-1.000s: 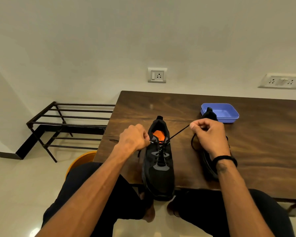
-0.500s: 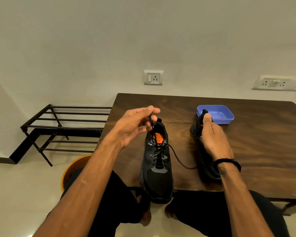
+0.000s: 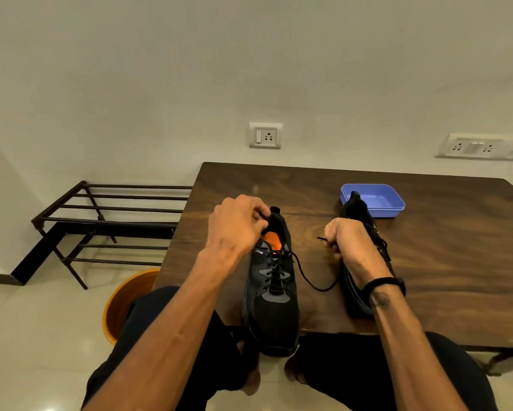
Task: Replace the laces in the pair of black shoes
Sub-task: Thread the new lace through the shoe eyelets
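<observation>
A black shoe (image 3: pixel 274 304) with an orange insole lies on the wooden table (image 3: pixel 445 262), its toe hanging over the near edge. My left hand (image 3: pixel 237 223) sits at the shoe's collar with fingers curled, pinching something dark there, likely the left lace end. A black lace (image 3: pixel 305 277) runs slack from the top right eyelet across the table to my right hand (image 3: pixel 345 241), which grips it near the tip. That hand hides part of the second black shoe (image 3: pixel 359 289), which lies to the right.
A blue plastic tray (image 3: pixel 380 200) stands behind the second shoe. A black metal rack (image 3: pixel 107 223) is on the floor to the left, with an orange bucket (image 3: pixel 124 301) beside my knee. Wall sockets (image 3: pixel 265 135) sit above the table.
My left hand came down from its raised hold onto the shoe's collar. My right hand left the second shoe's heel and took hold of the loose right lace end.
</observation>
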### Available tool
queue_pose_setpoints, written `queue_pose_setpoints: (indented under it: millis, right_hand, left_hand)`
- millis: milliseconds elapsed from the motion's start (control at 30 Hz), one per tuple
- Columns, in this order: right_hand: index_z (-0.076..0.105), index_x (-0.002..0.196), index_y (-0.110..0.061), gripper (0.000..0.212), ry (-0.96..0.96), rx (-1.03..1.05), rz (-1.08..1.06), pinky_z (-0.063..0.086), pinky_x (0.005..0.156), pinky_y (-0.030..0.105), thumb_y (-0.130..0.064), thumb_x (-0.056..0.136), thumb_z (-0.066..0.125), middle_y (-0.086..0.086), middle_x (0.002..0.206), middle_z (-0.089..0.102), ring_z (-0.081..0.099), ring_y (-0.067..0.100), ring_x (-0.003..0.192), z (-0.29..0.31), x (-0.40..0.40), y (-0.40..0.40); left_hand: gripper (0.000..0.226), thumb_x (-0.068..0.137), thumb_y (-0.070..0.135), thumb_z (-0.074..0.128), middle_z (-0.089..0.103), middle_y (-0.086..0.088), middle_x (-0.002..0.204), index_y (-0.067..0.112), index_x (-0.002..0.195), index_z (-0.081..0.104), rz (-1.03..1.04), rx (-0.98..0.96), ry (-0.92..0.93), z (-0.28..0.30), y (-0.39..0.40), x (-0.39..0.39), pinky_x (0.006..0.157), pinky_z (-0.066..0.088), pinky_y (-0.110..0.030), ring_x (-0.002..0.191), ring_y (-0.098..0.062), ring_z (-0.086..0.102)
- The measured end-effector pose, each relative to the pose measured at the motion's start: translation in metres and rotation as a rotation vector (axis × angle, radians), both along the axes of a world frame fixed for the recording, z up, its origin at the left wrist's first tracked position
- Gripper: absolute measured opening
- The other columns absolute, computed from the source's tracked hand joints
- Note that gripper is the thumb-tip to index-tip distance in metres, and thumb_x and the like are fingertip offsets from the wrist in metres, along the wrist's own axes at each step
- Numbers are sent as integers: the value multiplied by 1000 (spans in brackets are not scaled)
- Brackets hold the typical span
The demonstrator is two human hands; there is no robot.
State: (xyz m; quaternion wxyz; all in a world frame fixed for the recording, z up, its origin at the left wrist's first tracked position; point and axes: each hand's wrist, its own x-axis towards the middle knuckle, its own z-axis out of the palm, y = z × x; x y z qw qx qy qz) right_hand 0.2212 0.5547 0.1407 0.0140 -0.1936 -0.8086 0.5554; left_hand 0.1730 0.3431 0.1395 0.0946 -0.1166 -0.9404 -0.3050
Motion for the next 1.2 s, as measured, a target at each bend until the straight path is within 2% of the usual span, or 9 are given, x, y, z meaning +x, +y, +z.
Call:
queue_pose_setpoints:
  millis: [133,267,333,433,533,733,900,1067,1200]
  right_hand:
    - [75,73,-10,34,54,102,89,39,64,22,-1,95,50,-15,61,64,50,1,60,-11,6,-2]
    - [81,92,-16,28,98,29,115,61,84,35,3,96,61,5,89,78,70,19,76,-16,7,-2]
    - [78,104,-7,19,125,-83,148,63,85,34,4,97,64,11,90,79,75,25,85,-17,7,-2]
    - [68,111,0,13,115,-216,181,64,75,32,0,98,66,14,90,79,77,26,81,-16,9,-9]
    - [63,103,2,14,93,-165,200,63,68,36,-8,96,71,13,84,79,74,25,71,-15,9,-15]
    - [70,83,-11,24,149,117,167,42,55,19,-32,90,79,3,66,73,52,0,48,-15,9,-22]
    - [74,78,-2,16,120,-327,85,34,46,17,-9,92,74,0,58,61,46,4,48,-13,10,-34]
    - [77,98,10,28,78,-714,159,43,55,20,16,90,51,22,76,63,55,15,65,-7,10,-28]
    - [72,109,11,21,70,-804,225,54,65,19,10,95,57,25,88,68,67,20,75,-9,12,-25]
  left_hand:
    - [6,87,35,81,70,19,81,36,89,75,86,10,-54,-10,-21,-1,84,61,-37,82,-1,67]
    - [17,88,35,80,78,11,93,24,100,82,152,118,83,-10,-27,-6,79,47,-10,76,7,62]
    - [20,90,36,77,77,11,97,22,104,81,151,221,36,-6,-25,-7,79,43,-10,81,6,62]
    - [24,97,38,69,78,4,95,17,105,79,69,795,-347,3,-16,-7,80,54,-20,91,-11,73]
    - [33,105,39,54,65,0,69,11,97,70,18,1183,-500,15,-10,-1,80,56,-36,63,-13,61]
    - [39,111,38,39,43,7,61,13,89,59,-213,916,-341,19,-11,8,65,48,-28,55,-6,43]
    - [41,110,27,43,47,-3,59,12,78,64,-530,584,-448,12,16,20,68,45,-33,60,-20,46]
    - [44,104,36,50,57,3,57,22,65,64,-437,329,-400,-4,21,16,64,41,-34,56,-14,51]
    - [50,103,47,54,64,-3,60,11,73,70,-308,290,-325,-7,19,14,60,45,-31,55,-10,55]
